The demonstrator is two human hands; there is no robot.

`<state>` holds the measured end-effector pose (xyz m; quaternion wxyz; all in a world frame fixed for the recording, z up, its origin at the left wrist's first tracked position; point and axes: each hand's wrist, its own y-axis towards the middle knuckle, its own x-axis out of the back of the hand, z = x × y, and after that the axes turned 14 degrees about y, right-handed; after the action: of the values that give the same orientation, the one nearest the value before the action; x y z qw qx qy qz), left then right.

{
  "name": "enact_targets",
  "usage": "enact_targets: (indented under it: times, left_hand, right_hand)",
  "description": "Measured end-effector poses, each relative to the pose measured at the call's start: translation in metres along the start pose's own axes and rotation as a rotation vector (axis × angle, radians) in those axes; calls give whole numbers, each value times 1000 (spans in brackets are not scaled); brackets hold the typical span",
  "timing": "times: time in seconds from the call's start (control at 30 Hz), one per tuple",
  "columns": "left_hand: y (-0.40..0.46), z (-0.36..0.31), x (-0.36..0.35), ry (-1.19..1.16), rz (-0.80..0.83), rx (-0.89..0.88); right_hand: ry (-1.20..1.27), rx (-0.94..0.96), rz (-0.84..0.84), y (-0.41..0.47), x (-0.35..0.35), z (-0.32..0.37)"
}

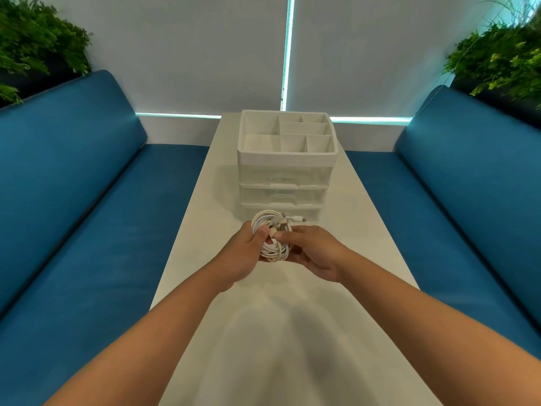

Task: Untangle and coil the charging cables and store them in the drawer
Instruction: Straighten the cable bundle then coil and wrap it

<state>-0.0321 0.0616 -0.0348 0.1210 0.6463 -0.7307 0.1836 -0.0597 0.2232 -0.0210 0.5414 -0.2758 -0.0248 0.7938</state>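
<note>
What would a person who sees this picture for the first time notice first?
First, the two hands, left hand and right hand, holding a bundle of white charging cables above the middle of the white table. Just behind stands a clear drawer organizer with its drawers closed. Blue sofas flank the table.

Head view, angled down, near table

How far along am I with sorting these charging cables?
Done: the white cables look coiled into one bundle. In hand: left hand and right hand both grip it above the table. Left: all three drawers of the organizer look closed; nothing stored.
</note>
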Motion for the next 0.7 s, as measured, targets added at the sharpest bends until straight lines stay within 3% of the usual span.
enact_targets:
  times: [0.2, 0.47, 0.7]
  left_hand:
    - [-3, -7, -9, 156, 73, -7]
    - [5, -9, -15, -72, 58, 103]
    - [3, -19, -17, -318, -7, 166]
  right_hand:
    - [-428, 271, -207, 1, -6, -13]
    - [-218, 263, -346, 5, -10, -11]
    - [-170, 273, -197, -5, -12, -18]
